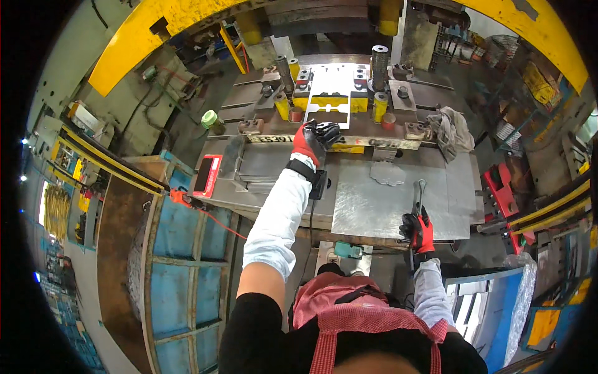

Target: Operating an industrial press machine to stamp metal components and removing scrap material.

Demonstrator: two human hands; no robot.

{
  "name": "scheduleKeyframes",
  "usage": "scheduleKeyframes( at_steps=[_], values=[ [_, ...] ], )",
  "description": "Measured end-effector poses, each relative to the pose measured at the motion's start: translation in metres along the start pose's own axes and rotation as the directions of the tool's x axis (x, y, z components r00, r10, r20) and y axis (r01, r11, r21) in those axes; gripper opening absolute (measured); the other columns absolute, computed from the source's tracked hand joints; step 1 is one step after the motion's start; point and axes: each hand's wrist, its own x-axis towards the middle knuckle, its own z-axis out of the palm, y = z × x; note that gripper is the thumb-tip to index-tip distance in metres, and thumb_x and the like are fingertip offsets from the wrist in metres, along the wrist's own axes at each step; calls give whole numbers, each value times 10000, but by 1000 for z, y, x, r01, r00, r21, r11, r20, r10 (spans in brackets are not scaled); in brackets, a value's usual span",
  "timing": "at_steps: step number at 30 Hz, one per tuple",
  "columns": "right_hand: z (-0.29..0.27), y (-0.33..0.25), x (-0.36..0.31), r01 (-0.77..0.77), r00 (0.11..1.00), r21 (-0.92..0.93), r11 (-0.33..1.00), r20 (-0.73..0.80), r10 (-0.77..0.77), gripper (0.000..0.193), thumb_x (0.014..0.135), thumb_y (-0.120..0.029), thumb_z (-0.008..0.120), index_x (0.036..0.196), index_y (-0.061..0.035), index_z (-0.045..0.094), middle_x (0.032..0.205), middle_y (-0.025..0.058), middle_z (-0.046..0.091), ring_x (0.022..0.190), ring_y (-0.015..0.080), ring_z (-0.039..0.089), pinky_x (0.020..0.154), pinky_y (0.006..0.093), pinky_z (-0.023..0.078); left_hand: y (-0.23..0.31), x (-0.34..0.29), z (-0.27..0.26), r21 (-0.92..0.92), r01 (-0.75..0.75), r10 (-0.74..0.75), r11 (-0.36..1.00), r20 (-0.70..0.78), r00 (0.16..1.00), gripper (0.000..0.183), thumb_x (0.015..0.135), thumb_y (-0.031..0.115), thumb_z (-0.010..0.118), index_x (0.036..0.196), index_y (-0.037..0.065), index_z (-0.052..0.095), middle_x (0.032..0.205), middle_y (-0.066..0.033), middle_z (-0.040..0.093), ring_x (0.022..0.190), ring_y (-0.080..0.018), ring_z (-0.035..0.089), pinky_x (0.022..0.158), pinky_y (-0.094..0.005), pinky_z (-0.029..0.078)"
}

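My left hand (316, 138), in a red and black glove with a white sleeve, reaches forward to the front edge of the press die (330, 100) and touches a flat metal plate (329, 116) with cut-outs lying there. My right hand (418, 230), gloved the same way, is closed on the handle of long metal tongs (418, 194) that rest on a large steel sheet (386, 206) near the table's front edge. A small stamped metal piece (387, 172) lies on the table between the two hands.
Yellow blocks and guide posts (379, 65) stand on the die. A stack of thin plates (255, 181) and a red tray (207, 175) sit at the left of the table. A rag (452, 129) lies at the right. A blue bin (180, 262) stands at lower left.
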Motion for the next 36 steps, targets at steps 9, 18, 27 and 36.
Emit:
scheduleKeyframes(
  at_steps=[9,18,27,36],
  values=[
    [0,1,2,-16,1000,16,1000,-10,16,240,828,-156,555,1044,-85,478,739,73,546,577,199,538,520,345,477,1,5,-6,-48,64,-65,997,-20,998,437,911,310,353,1035,-79,507,991,-214,593,925,-333,582,868,-431,463],
    [-4,2,1,-34,996,86,996,89,26,280,834,-127,537,1099,-129,448,750,66,532,583,192,521,503,346,464,-2,0,-4,-6,3,-3,1000,41,999,435,907,315,342,1061,-65,488,1021,-222,578,957,-339,569,884,-436,449],
    [1,0,-1,13,999,93,996,46,-17,399,848,-128,544,1211,-137,380,733,76,538,547,203,548,482,348,479,-5,-3,1,-20,-57,57,998,-8,998,490,880,367,383,1091,-74,416,1133,-284,494,1023,-417,515,903,-480,438],
    [1,-2,-2,-2,1000,20,1000,-1,2,391,834,-131,561,1194,-129,410,749,61,543,559,192,552,490,340,497,-3,-10,10,-10,-22,22,1000,-26,999,516,894,340,379,1112,-123,444,1084,-252,537,1008,-386,534,899,-466,442]
  ],
)
